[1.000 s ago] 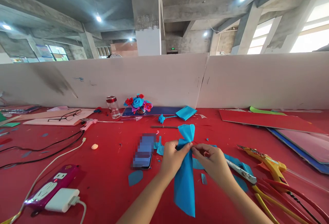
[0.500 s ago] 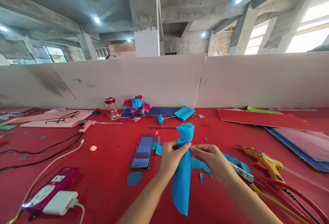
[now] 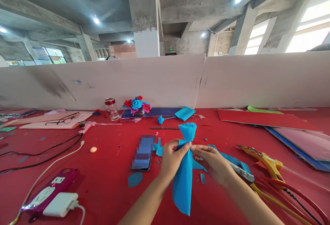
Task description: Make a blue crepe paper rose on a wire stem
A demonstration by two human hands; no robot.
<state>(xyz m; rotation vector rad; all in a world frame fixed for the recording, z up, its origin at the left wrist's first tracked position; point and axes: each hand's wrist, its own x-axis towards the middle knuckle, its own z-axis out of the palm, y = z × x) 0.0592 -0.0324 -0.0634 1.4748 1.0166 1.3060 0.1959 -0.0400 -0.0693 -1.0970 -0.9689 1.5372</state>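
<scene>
A strip of blue crepe paper point(image 3: 182, 187) hangs upright in front of me, pinched at a narrow neck with a flared, ruffled top above it. My left hand point(image 3: 173, 156) is closed round the paper just below the neck, its thumb across the front. From the other side my right hand point(image 3: 212, 159) pinches at the neck with thumb and forefinger, touching the paper's edge. Blue paper scraps point(image 3: 198, 165) lie on the red table behind and beside the hands. A phone point(image 3: 142, 152) rests to the left of my left hand.
On the right lie pliers point(image 3: 241, 172), a yellow glue gun point(image 3: 265, 159) and stacked sheets. Paper flowers point(image 3: 137, 104), a glass jar point(image 3: 111, 109) and a thin rod point(image 3: 163, 128) are farther back. A purple power strip point(image 3: 51, 190) with cables sits left. A white partition point(image 3: 165, 80) borders the table.
The flared top of the blue paper has shifted slightly right and stands straighter above the neck. My right hand has turned a little, with its lower fingers now showing. The left hand keeps its hold.
</scene>
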